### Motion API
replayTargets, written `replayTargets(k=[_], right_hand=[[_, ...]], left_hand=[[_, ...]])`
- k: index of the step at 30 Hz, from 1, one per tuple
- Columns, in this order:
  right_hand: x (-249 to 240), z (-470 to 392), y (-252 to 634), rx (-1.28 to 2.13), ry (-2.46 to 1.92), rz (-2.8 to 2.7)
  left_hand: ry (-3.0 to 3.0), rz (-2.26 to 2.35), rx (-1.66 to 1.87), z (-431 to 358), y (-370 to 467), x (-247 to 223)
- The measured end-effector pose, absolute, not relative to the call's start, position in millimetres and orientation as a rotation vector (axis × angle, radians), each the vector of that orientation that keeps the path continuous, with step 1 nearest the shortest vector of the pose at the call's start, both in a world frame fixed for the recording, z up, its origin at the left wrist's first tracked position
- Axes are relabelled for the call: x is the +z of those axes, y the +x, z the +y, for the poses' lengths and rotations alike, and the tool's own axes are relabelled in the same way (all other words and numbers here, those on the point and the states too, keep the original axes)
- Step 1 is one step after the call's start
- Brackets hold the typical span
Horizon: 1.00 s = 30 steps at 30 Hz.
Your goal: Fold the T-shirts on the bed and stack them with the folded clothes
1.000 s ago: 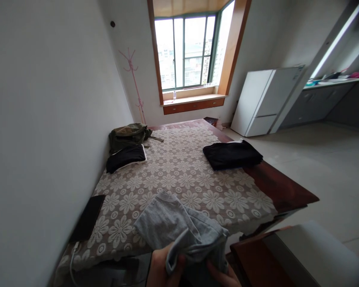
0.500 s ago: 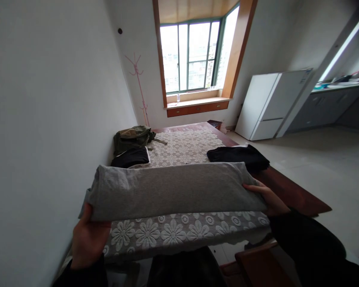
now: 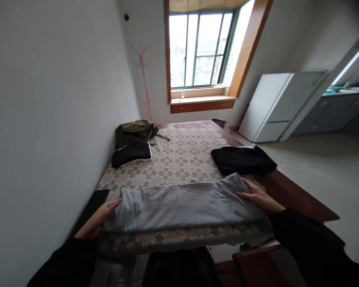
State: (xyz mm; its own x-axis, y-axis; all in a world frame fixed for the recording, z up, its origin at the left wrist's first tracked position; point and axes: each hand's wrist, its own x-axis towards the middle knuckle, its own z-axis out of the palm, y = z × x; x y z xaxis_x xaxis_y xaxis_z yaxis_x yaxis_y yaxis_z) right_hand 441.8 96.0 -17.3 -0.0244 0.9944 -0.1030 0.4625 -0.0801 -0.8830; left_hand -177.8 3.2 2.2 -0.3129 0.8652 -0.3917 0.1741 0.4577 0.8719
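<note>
Grey garment stretched between my hands over near edge of surface, long axis left to right across my view, far right corner peaked up. My left hand and right hand have fingers nearly closed, gripping opposite ends. Black folded stack just beyond right end; black cloth, backpack farther off, left; dark slab partly behind left hand.

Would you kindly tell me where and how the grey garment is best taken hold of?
I'd take the grey garment by its two short ends, coming in from left and right, where the left hand and right hand are. It is folded into a wide, soft band, so a single grip in the middle would probably let both ends droop.
</note>
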Motion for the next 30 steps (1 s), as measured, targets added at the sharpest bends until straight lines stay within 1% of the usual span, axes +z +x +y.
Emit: replayTargets(k=[3,8,12,15,18,20,22,24,26,30], right_hand=[[-5.0,93.5,438.9,1.041,-1.525,-1.567],[21.4,93.2,437.1,1.059,-1.456,-1.426],[47.8,135.5,425.5,0.989,-1.355,-1.448],[51.4,178.3,413.7,0.984,-1.304,-1.516],[32.1,207.4,405.1,1.007,-1.391,-1.736],[13.4,216.7,402.3,0.805,-1.535,-1.923],[-2.1,221.1,400.3,0.450,-1.622,-2.061],[-9.9,224.7,396.6,0.164,-1.611,-2.156],[-10.5,229.9,389.0,0.007,-1.579,-2.252],[-4.4,244.7,366.2,-0.187,-1.641,-2.469]], left_hand=[[1.029,1.745,0.855,22.2,-165.6,17.8],[0.932,1.608,1.074,22.4,-170.0,48.5],[0.884,1.576,1.185,45.4,-190.0,69.4],[1.004,1.650,1.135,81.2,-205.3,62.6],[1.268,1.894,0.936,114.6,-216.9,36.4],[1.355,1.982,0.868,129.6,-222.0,16.8],[1.408,2.015,0.846,139.4,-224.8,1.4],[1.476,2.037,0.820,146.8,-225.5,-7.6],[1.554,2.056,0.783,154.6,-224.6,-10.7],[1.706,2.116,0.673,172.3,-221.4,-6.5]])
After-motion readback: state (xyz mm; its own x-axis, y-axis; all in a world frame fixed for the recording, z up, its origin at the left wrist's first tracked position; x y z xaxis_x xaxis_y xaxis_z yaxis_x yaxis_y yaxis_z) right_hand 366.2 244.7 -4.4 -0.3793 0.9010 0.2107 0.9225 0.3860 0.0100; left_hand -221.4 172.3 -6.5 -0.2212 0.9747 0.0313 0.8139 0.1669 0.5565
